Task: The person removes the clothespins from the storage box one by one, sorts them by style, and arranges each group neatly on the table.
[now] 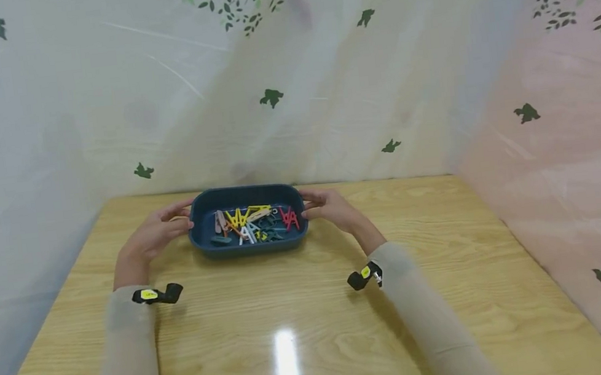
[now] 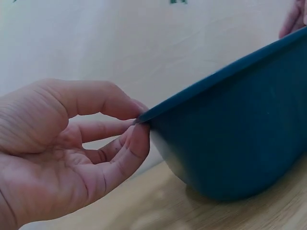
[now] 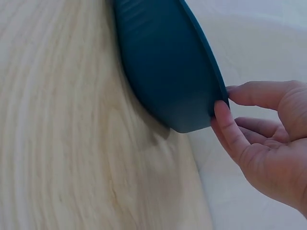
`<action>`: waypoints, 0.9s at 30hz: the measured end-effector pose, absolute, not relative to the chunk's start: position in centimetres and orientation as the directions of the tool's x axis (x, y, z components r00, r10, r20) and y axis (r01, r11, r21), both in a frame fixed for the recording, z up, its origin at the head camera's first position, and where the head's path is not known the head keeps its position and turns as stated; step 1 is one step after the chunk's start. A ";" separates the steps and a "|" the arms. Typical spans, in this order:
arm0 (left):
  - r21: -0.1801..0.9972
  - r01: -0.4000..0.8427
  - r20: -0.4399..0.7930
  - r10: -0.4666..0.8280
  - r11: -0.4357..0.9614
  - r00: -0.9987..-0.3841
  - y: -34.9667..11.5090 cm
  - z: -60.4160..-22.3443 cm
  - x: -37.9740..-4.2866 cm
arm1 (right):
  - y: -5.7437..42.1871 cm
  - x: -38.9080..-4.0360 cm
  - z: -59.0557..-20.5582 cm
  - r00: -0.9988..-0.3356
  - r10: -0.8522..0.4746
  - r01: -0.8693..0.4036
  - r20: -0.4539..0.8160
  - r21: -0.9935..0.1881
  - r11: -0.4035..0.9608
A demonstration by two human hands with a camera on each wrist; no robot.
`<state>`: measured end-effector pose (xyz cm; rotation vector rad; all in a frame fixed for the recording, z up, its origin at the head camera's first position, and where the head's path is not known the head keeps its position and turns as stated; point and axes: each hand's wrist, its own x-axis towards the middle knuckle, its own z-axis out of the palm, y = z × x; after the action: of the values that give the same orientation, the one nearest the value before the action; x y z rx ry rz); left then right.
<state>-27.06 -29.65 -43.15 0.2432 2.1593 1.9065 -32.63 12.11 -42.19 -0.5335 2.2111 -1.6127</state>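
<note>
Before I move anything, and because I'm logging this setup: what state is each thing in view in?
Dark blue tub: open-topped, upright, held at both ends.
Clothespins: jumbled loose inside the tub.
Left grip: pinching the tub's left rim.
Right grip: pinching the tub's right rim.
Wrist cameras: worn over the light sleeves.
Wooden tabletop: reflecting light.
Leaf-printed backdrop: creased.

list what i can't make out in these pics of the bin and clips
- Exact number of clips: head view, small and overlapping one another.
- Contents of the blue bin from the side: both wrist views, hidden by its outer wall.
- Bin's far end: cut off by the right edge in the left wrist view, by the top edge in the right wrist view.
- Lettering on the yellow wrist labels: head view, too small.
</note>
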 end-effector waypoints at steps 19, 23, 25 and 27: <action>0.988 -0.056 -0.095 0.283 0.141 -0.955 -32.6 -44.2 -26.0 | 9.4 -31.2 -42.4 -0.850 -0.527 -0.220 -0.005 -0.905 0.365; 0.988 -0.054 -0.093 0.287 0.142 -0.954 -32.6 -44.1 -25.9 | 9.5 -31.3 -42.5 -0.849 -0.529 -0.233 0.001 -0.898 0.372; 0.987 -0.055 -0.096 0.285 0.150 -0.954 -32.7 -44.0 -25.9 | 9.4 -31.5 -42.5 -0.847 -0.531 -0.230 0.000 -0.901 0.367; 0.986 -0.062 -0.104 0.280 0.153 -0.954 -32.7 -43.8 -25.9 | 9.3 -31.6 -42.6 -0.846 -0.534 -0.228 0.004 -0.907 0.354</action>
<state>-25.91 -32.74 -43.85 0.2113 2.1689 1.8768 -31.59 9.35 -42.57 -0.6768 2.3287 -1.4875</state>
